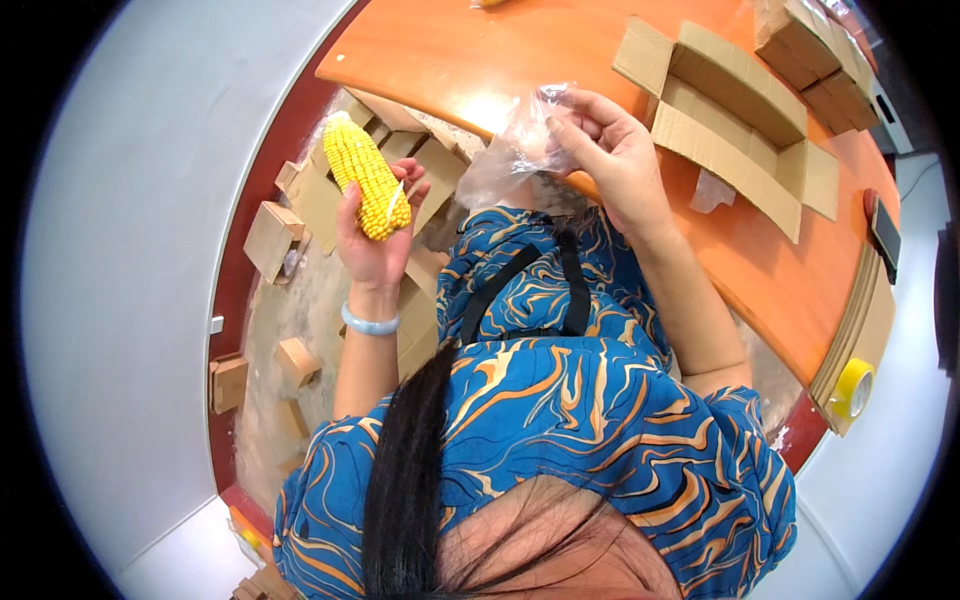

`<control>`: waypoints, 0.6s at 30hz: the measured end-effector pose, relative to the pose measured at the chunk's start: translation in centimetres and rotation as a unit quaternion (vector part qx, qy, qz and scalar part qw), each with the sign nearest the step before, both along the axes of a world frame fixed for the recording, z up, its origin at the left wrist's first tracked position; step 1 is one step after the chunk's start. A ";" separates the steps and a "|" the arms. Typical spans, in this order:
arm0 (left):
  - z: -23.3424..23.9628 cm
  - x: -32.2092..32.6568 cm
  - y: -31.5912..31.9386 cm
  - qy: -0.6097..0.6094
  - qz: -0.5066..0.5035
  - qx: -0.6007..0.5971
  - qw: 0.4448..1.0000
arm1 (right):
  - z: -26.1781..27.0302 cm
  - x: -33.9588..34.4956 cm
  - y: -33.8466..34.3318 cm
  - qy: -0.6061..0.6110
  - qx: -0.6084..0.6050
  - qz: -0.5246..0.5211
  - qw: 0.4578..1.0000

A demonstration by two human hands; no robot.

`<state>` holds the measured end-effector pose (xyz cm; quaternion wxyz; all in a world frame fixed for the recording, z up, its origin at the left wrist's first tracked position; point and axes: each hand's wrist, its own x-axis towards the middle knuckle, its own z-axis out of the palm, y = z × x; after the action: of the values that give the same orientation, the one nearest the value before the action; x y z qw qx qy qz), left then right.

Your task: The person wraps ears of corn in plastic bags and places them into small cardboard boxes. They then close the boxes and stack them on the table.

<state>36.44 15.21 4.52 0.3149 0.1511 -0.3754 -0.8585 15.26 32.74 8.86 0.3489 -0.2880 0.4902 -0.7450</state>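
Observation:
An ear of yellow corn [365,176] rests tilted in my left hand [380,247], its pale tip pointing up and away from me. A pale blue bangle circles my left wrist. My right hand [616,146] pinches a clear plastic bag [504,161] near its upper edge, between thumb and fingers. The bag hangs down to the left over the near edge of the orange table [450,52], apart from the corn. Right of my right hand stands an open cardboard box [724,161] on the table, its flaps spread; its visible inside shows bare cardboard.
Closed cardboard boxes [814,67] are stacked at the table's far right. Flattened cardboard [862,322], a roll of yellow tape [853,388] and a dark phone-like device [885,232] lie at the right end. Several small cartons [276,240] lie on the floor to the left.

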 end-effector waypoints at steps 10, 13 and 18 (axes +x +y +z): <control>2.6 -1.3 4.2 -0.022 -0.159 -0.015 0.987 | -1.6 3.5 -1.2 0.236 0.038 0.017 0.971; 1.5 -1.5 4.2 -0.017 -0.152 -0.003 0.988 | -2.4 3.2 -0.7 0.215 0.064 -0.016 0.974; 1.3 -1.1 3.8 -0.030 -0.091 0.029 0.995 | -3.7 3.0 0.0 0.105 0.066 -0.056 0.991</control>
<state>35.34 19.00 5.87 0.2199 0.1515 -0.3722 -0.8889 18.28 32.76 5.12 0.2717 -0.3133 0.5875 -0.6949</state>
